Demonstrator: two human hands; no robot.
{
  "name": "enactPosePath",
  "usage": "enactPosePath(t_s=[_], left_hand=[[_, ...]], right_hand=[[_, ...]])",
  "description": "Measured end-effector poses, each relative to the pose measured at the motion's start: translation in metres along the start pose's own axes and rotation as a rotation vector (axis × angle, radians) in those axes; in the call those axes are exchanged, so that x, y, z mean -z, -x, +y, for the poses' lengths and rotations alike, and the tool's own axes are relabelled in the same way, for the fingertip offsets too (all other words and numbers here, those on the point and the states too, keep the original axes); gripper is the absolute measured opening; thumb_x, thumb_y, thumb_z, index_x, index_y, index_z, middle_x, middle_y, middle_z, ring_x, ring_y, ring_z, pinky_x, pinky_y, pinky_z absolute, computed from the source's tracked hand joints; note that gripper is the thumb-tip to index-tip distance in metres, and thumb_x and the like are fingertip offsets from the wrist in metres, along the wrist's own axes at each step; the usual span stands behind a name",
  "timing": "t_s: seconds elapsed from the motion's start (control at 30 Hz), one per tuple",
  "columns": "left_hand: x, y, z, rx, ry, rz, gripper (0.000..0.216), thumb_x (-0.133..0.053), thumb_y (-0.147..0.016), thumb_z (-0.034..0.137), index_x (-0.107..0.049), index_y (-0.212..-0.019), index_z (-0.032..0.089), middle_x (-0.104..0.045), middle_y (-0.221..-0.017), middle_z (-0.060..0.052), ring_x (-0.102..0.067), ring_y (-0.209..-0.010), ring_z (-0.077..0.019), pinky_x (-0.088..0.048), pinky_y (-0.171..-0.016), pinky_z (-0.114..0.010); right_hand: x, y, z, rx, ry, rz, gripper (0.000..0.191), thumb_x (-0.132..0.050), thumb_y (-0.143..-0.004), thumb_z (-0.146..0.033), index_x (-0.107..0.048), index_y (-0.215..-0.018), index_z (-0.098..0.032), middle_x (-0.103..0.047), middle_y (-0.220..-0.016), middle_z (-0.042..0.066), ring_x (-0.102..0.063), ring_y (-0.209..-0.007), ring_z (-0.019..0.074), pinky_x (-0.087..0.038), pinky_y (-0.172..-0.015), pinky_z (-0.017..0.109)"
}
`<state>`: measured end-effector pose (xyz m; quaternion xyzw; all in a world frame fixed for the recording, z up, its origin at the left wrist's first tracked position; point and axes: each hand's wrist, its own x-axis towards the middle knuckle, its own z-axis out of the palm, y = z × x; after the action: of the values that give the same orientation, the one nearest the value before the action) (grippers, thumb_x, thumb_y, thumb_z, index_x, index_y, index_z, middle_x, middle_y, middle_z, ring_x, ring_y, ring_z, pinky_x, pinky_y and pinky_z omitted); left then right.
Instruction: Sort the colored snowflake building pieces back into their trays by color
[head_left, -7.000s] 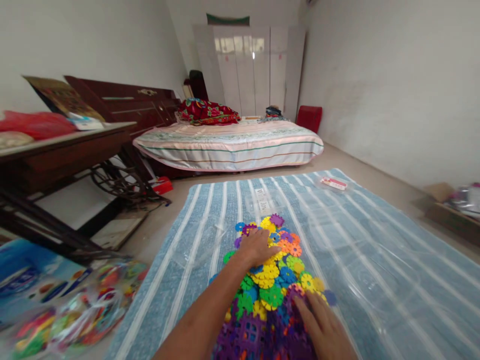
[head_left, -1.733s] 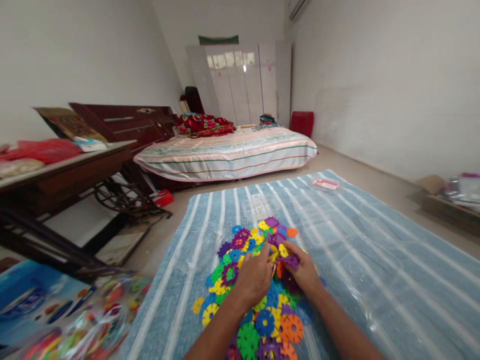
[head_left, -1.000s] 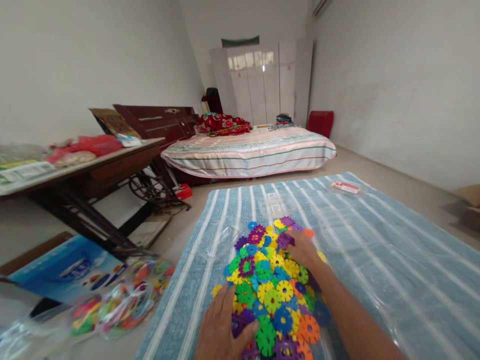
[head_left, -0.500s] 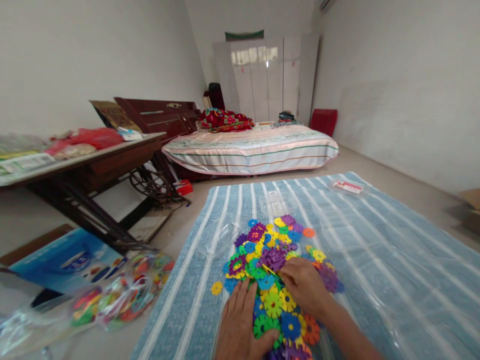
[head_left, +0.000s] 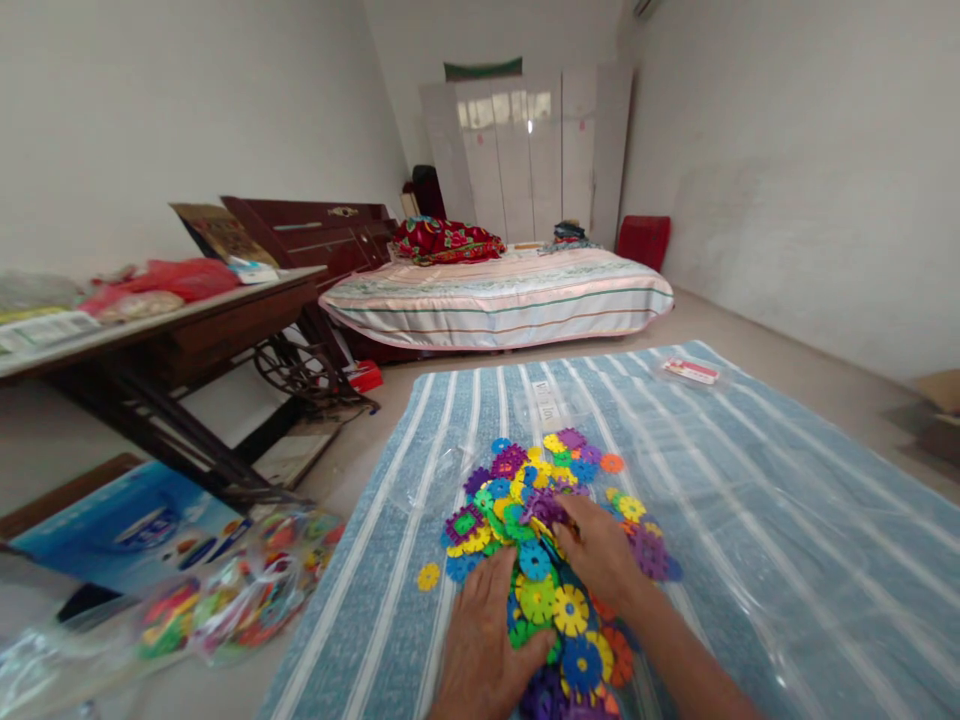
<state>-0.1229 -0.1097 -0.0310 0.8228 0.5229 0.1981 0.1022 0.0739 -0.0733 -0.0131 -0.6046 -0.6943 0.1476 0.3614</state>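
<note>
The interlocking plastic discs lie heaped on the blue striped mat on the floor, with one yellow disc apart at the left. The left hand lies flat and spread on the near side of the heap, holding nothing. The right hand curls its fingertips at a purple disc; whether it pinches it I cannot tell. A light, flat palm would probably steady the heap best, so one disc lifts free without dragging its neighbours.
</note>
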Motion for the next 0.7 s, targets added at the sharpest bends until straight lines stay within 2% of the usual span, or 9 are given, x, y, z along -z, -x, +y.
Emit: enactPosePath(t_s=[0.17,0.27,0.37,0.47,0.6,0.7], left_hand=[[-0.006,0.003,0.006,-0.136,-0.013,0.045,0.069,-0.065,-0.07,0.038,-0.044,-0.132,0.017,-0.055,-0.127,-0.014,-0.05,-0.117,-0.0328,-0.044,-0.096,-0.048],[-0.006,0.001,0.015,-0.195,0.013,0.039,0.071,-0.065,-0.069,0.032,-0.04,-0.134,0.018,-0.055,-0.128,-0.013,-0.049,-0.118,-0.0323,-0.044,-0.095,-0.047],[-0.009,-0.003,0.024,-0.223,0.039,0.035,0.064,-0.063,-0.073,0.034,-0.042,-0.132,0.018,-0.058,-0.123,-0.014,-0.055,-0.111,-0.0314,-0.048,-0.09,-0.047],[-0.014,-0.008,0.027,-0.254,0.032,0.054,0.061,-0.059,-0.078,0.037,-0.042,-0.133,0.017,-0.054,-0.128,-0.017,-0.053,-0.114,-0.0315,-0.047,-0.091,-0.047],[-0.02,-0.018,0.031,-0.216,-0.003,0.077,0.057,-0.056,-0.08,0.032,-0.042,-0.133,0.018,-0.043,-0.139,-0.016,-0.046,-0.124,-0.0307,-0.044,-0.097,-0.048],[-0.019,-0.032,0.038,-0.123,0.024,0.066,0.053,-0.055,-0.081,0.033,-0.047,-0.129,0.014,-0.043,-0.14,-0.017,-0.043,-0.127,-0.0301,-0.041,-0.101,-0.048]], right_hand=[[-0.009,-0.023,-0.028,0.095,0.004,-0.093,0.019,-0.047,-0.082,-0.014,-0.062,-0.093,-0.018,-0.064,-0.092,0.006,-0.058,-0.09,0.02,-0.039,-0.082,0.032],[-0.008,-0.017,-0.045,0.156,-0.021,-0.119,0.017,-0.047,-0.083,-0.012,-0.063,-0.085,-0.02,-0.066,-0.082,0.002,-0.059,-0.082,0.018,-0.038,-0.083,0.033],[0.0,0.0,-0.049,0.192,-0.054,-0.113,0.021,-0.044,-0.086,-0.014,-0.063,-0.091,-0.021,-0.067,-0.087,0.001,-0.059,-0.084,0.0169,-0.04,-0.082,0.031],[0.01,0.025,-0.035,0.204,-0.079,0.024,0.025,-0.041,-0.088,-0.016,-0.062,-0.1,-0.022,-0.066,-0.099,0.004,-0.059,-0.093,0.0176,-0.043,-0.084,0.031],[0.018,0.071,0.005,0.158,0.022,0.289,0.03,-0.043,-0.086,-0.017,-0.059,-0.111,-0.023,-0.064,-0.11,0.006,-0.059,-0.102,0.0195,-0.047,-0.088,0.034],[0.018,0.108,0.038,0.124,0.123,0.256,0.037,-0.051,-0.084,-0.024,-0.054,-0.121,-0.025,-0.06,-0.119,0.006,-0.057,-0.109,0.022,-0.048,-0.091,0.037]])
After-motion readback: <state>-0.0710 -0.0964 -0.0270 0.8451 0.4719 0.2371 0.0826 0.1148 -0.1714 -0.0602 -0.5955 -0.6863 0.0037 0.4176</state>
